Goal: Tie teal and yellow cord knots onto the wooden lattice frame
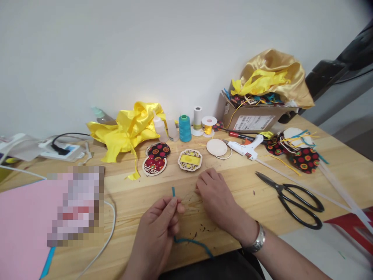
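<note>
My left hand (pixel 159 227) is closed in a pinch on a narrow teal ribbon (pixel 194 241). Its short end sticks up past the thumb, while the longer tail hangs below and trails over the table toward the front edge. My right hand (pixel 216 198), with a silver bracelet on the wrist, rests on the wood with its fingers curled under; whatever they hold, if anything, is hidden. Just beyond it lies a wooden lattice frame (pixel 189 160) with yellow cloth inside. Left of that is a round ornament (pixel 154 165) with dark red patterned fabric.
Black-handled scissors (pixel 287 196) and a white glue gun (pixel 244 147) lie at the right. Behind stand a teal thread cone (pixel 185 129), bottles and spools. Yellow satin (pixel 128 130) is heaped left; a filled cardboard box (pixel 250 116) stands back right. A white cable (pixel 112 217) crosses the left side.
</note>
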{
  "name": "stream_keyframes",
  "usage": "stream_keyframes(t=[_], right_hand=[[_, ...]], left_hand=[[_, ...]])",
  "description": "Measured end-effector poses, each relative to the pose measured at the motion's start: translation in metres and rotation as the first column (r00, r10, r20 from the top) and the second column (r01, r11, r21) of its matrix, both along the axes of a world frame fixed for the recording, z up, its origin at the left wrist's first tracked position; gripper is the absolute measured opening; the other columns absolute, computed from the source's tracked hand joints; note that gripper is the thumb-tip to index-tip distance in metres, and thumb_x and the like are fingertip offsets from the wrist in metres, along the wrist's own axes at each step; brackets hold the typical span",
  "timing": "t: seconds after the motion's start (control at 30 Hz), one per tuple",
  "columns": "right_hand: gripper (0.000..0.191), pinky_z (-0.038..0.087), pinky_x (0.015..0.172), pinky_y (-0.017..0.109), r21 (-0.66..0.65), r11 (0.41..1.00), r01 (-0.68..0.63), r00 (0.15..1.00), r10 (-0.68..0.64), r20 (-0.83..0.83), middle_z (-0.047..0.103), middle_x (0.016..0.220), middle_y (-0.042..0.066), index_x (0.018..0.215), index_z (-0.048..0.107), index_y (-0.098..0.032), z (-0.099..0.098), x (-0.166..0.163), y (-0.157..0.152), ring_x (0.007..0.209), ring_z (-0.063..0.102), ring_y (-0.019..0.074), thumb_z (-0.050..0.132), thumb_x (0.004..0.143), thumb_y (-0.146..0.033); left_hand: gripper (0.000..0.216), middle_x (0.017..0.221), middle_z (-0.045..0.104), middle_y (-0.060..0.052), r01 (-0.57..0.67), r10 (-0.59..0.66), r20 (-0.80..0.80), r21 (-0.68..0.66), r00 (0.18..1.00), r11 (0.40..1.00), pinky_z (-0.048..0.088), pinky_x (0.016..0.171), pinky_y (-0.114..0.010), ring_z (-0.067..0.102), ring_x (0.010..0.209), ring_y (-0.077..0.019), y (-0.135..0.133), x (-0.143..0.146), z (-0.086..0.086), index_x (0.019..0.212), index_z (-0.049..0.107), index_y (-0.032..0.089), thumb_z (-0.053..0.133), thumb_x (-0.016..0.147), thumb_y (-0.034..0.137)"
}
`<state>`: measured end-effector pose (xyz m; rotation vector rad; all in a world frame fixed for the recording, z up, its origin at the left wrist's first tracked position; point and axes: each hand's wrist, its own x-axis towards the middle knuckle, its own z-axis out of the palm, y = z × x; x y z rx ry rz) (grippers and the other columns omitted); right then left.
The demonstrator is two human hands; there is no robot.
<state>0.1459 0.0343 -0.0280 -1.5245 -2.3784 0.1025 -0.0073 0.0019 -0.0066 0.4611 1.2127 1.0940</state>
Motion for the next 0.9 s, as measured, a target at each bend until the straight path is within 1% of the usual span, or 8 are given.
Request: stream_keyframes(t=[0.1, 0.23, 0.43, 0.47, 0.53, 0.67, 0.77, 0.9], right_hand=[[0.009, 0.038, 0.076, 0.036, -0.020, 1.000, 0.018, 0.996, -0.020, -0.082, 0.053, 0.084, 0.007, 0.074, 0.053, -0.015, 0.001, 0.002, 0.000, 0.088, 0.043, 0.0219, 0.052, 0.080, -0.008], [0.012, 0.038, 0.073, 0.033, -0.110, 0.990, 0.087, 0.963, -0.112, -0.245, 0.054, 0.081, 0.005, 0.074, 0.051, -0.016, 0.008, 0.005, -0.001, 0.079, 0.046, 0.0188, 0.049, 0.083, -0.009], [0.013, 0.036, 0.060, 0.027, -0.291, 0.948, 0.131, 0.853, -0.257, -0.453, 0.055, 0.071, 0.000, 0.074, 0.048, -0.018, 0.022, 0.003, -0.011, 0.067, 0.050, 0.0149, 0.045, 0.087, -0.016], [0.013, 0.036, 0.060, 0.027, -0.281, 0.949, 0.142, 0.837, -0.266, -0.479, 0.055, 0.070, 0.000, 0.075, 0.048, -0.018, 0.023, 0.002, -0.015, 0.065, 0.050, 0.0147, 0.045, 0.088, -0.017], [0.012, 0.035, 0.061, 0.028, -0.190, 0.969, 0.158, 0.829, -0.235, -0.508, 0.055, 0.072, 0.001, 0.077, 0.048, -0.018, 0.022, -0.003, -0.025, 0.067, 0.049, 0.0153, 0.043, 0.088, -0.019], [0.010, 0.035, 0.066, 0.030, 0.019, 0.996, 0.087, 0.886, -0.069, -0.458, 0.055, 0.078, 0.002, 0.084, 0.048, -0.020, 0.016, -0.013, -0.042, 0.071, 0.047, 0.0168, 0.041, 0.090, -0.019], [0.010, 0.035, 0.071, 0.032, 0.049, 0.999, 0.015, 0.909, 0.007, -0.417, 0.056, 0.083, 0.003, 0.088, 0.048, -0.020, 0.013, -0.017, -0.049, 0.076, 0.047, 0.0173, 0.039, 0.091, -0.018], [0.011, 0.035, 0.075, 0.032, 0.019, 0.999, -0.026, 0.911, 0.032, -0.410, 0.056, 0.088, 0.004, 0.090, 0.049, -0.019, 0.012, -0.018, -0.051, 0.080, 0.048, 0.0174, 0.038, 0.090, -0.015]], left_hand=[[0.023, 0.060, 0.062, -0.002, -0.006, 0.006, 0.006, 0.005, 1.000, 1.000, 0.024, 0.036, -0.013, 0.032, 0.043, -0.0022, 0.000, 0.001, -0.001, 0.070, 0.066, 0.011, 0.076, 0.061, 0.030], [0.023, 0.062, 0.065, -0.006, -0.024, 0.024, 0.022, -0.016, 0.999, 1.000, 0.025, 0.037, -0.012, 0.033, 0.043, -0.0024, 0.000, 0.001, 0.000, 0.073, 0.068, 0.011, 0.076, 0.060, 0.029], [0.020, 0.064, 0.066, -0.007, -0.018, 0.019, 0.047, -0.037, 0.999, 0.999, 0.024, 0.036, -0.012, 0.033, 0.042, -0.0011, 0.000, 0.003, 0.001, 0.070, 0.069, 0.010, 0.077, 0.060, 0.025], [0.019, 0.065, 0.067, -0.007, -0.007, 0.009, 0.049, -0.044, 0.999, 0.999, 0.024, 0.036, -0.012, 0.033, 0.042, -0.0013, 0.000, 0.004, 0.001, 0.070, 0.070, 0.010, 0.077, 0.060, 0.025], [0.018, 0.068, 0.067, -0.007, 0.017, -0.015, 0.042, -0.046, 0.999, 0.999, 0.024, 0.036, -0.012, 0.038, 0.045, -0.0028, -0.001, 0.005, 0.001, 0.068, 0.071, 0.011, 0.077, 0.059, 0.025], [0.014, 0.062, 0.063, -0.005, 0.076, -0.076, 0.042, -0.006, 0.996, 0.997, 0.028, 0.037, -0.014, 0.045, 0.053, -0.0082, -0.002, 0.006, 0.001, 0.070, 0.073, 0.013, 0.073, 0.064, 0.025], [0.012, 0.063, 0.063, -0.003, 0.114, -0.115, 0.081, 0.019, 0.990, 0.993, 0.032, 0.040, -0.015, 0.042, 0.051, -0.0078, -0.003, 0.007, 0.001, 0.073, 0.074, 0.015, 0.069, 0.068, 0.025], [0.012, 0.064, 0.063, -0.003, 0.137, -0.138, 0.123, 0.017, 0.983, 0.990, 0.033, 0.042, -0.017, 0.039, 0.047, -0.0066, -0.002, 0.008, 0.002, 0.075, 0.075, 0.016, 0.068, 0.070, 0.025]])
